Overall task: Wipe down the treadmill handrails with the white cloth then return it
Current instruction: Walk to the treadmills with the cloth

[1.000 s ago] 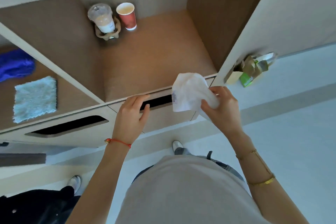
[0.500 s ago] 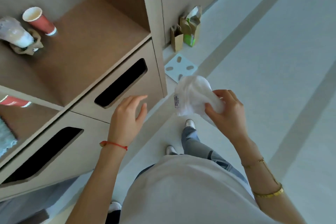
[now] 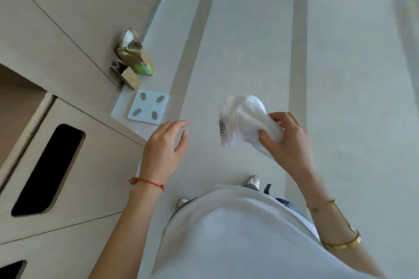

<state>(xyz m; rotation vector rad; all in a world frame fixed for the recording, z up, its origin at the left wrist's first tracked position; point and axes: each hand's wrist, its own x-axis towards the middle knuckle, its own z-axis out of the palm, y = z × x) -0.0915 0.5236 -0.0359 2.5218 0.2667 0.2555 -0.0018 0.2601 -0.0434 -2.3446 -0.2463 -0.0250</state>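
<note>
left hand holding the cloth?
No, the right hand grips the cloth; the left hand is open and holds nothing.

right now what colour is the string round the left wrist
Red: a thin red string just below the open left hand, clear in the head view.
</note>
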